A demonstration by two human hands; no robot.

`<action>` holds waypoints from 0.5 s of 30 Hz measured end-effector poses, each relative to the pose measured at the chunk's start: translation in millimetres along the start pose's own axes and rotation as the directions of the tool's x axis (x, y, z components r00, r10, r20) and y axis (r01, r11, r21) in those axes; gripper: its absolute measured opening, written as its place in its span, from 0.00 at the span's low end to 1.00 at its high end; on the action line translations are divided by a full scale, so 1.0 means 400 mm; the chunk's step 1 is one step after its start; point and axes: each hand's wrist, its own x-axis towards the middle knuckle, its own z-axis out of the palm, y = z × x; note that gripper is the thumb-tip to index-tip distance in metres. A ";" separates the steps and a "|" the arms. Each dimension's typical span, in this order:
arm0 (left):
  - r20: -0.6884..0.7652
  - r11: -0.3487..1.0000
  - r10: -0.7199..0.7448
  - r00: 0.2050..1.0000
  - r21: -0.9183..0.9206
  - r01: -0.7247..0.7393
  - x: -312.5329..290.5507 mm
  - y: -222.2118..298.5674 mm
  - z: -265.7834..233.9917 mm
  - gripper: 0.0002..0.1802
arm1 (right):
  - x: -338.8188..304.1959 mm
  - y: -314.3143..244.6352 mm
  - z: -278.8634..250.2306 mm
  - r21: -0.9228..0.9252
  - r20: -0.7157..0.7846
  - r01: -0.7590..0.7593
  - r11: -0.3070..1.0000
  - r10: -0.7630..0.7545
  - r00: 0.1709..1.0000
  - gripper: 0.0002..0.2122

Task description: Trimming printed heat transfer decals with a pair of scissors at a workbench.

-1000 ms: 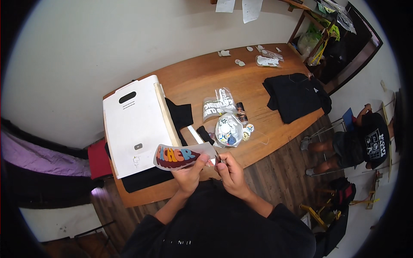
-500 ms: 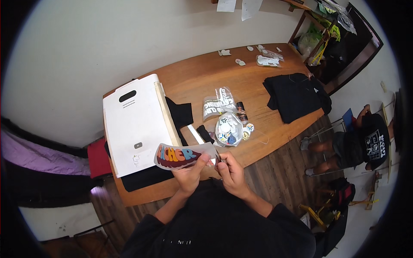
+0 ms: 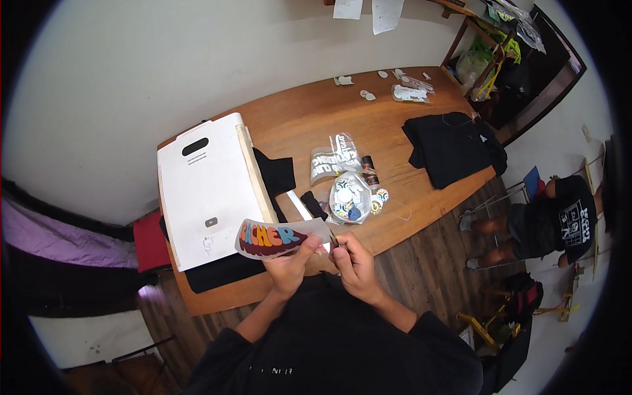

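A translucent film sheet [image 3: 266, 238] with bulging, colourful lettering is pinched in my left hand [image 3: 293, 266], its printed end pointing left over the white machine's near edge. My right hand [image 3: 354, 263] is closed at the sheet's right end around what looks like a small pair of scissors [image 3: 334, 239]. Their dark blades point away from me at the film; the handles are mostly hidden by my fingers. Both hands are close together just above the table's near edge. Beyond them stands a clear bowl [image 3: 351, 197] with round stickers and scraps in it.
On the wooden table [image 3: 283, 118], a large white machine [image 3: 210, 171] lies over black fabric at left. Near the bowl are a printed film [image 3: 334, 158] and a dark cylinder [image 3: 370, 172]. Folded black garments [image 3: 454, 148] sit at right. Another person [image 3: 569, 220] is at the far right.
The film sheet has shifted very slightly in my left hand's grip. The person at right has lowered an arm. My hands stay almost in place.
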 end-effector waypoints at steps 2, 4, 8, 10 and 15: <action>0.022 1.000 -0.011 1.000 -0.028 0.012 0.004 0.009 0.004 0.11 | 0.001 -0.001 -0.001 -0.010 -0.001 -0.001 1.000 0.001 1.000 0.08; 0.045 0.998 -0.021 0.999 -0.055 0.023 0.005 0.013 0.004 0.11 | 0.002 -0.002 -0.003 -0.019 -0.001 -0.001 1.000 0.001 1.000 0.08; 0.046 0.999 -0.049 0.998 -0.005 0.049 0.004 0.000 -0.016 0.15 | 0.002 -0.004 -0.006 0.002 0.015 0.014 1.000 -0.014 1.000 0.07; 0.060 0.997 -0.018 0.998 0.081 0.013 0.005 -0.002 -0.020 0.16 | -0.004 0.000 -0.009 -0.003 0.021 0.003 1.000 -0.003 1.000 0.07; 0.085 0.996 -0.033 0.996 0.081 0.026 0.008 0.002 -0.018 0.20 | 0.002 -0.012 -0.006 0.001 0.026 0.003 1.000 -0.003 1.000 0.06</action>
